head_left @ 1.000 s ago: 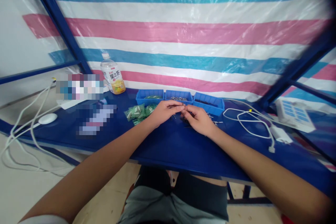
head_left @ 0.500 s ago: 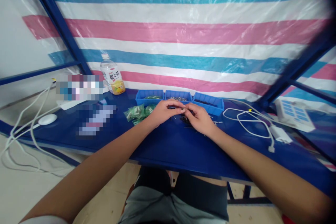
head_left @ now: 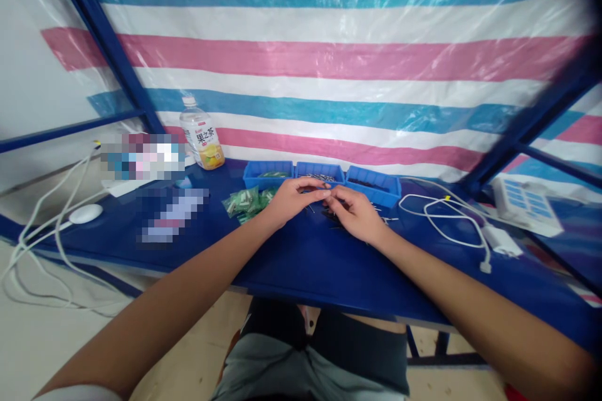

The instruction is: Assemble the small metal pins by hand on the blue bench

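Observation:
My left hand and my right hand meet at the fingertips over the desk. Thumb and fingers of each are drawn together in a pinch; whatever is between them is too small to make out. Under my right hand lies a pile of thin black pieces, partly hidden, with a few silvery pins around it. Small green plastic bags with pale pieces inside lie beside my left hand. Just behind the hands stand three blue bins: the left one with greenish contents, the middle one with metal pins, the right one with dark pieces.
A drink bottle stands at the back left of the blue desk. White cables with an adapter and a power strip lie to the right. At the left are a white round object and more cables.
The fingertips have shifted slightly; my right hand's fingers sit a little lower and farther left against the left hand's. The other things have stayed put.

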Tool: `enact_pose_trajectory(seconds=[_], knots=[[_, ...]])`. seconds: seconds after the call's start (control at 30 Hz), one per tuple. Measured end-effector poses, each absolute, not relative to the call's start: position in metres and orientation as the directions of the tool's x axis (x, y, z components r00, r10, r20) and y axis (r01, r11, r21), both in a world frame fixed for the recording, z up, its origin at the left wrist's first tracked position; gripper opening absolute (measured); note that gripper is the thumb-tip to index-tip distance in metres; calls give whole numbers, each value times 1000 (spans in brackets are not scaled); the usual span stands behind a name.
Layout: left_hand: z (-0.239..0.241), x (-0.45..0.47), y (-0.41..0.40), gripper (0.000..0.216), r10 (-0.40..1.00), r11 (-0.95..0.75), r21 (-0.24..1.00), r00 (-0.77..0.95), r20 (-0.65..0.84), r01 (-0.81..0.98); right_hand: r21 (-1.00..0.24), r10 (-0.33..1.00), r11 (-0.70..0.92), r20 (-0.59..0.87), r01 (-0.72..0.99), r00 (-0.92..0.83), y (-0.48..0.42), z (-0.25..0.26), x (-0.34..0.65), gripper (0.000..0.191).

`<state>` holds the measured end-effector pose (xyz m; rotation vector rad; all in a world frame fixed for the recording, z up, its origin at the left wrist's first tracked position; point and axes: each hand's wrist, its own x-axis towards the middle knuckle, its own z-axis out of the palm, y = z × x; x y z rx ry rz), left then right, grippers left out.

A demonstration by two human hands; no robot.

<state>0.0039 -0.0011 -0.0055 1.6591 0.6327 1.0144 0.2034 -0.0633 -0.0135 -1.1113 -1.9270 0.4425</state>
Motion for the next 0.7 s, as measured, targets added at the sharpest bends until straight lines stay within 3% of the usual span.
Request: enact_pose_trajectory(seconds=[0.2,0.47,0.7], knots=[[-10,4,3,46,872,-192,971,431,234,-139,-691,852,522,453,500,-263,-65,-13,201,30],[-10,3,3,41,854,-274,959,441,277,-71,-834,909,395,415,385,-33,-60,-13,203,36],[-8,0,3,37,823,-351,935,491,285,45,-810,903,398,429,431,-28,-61,-14,203,36]])
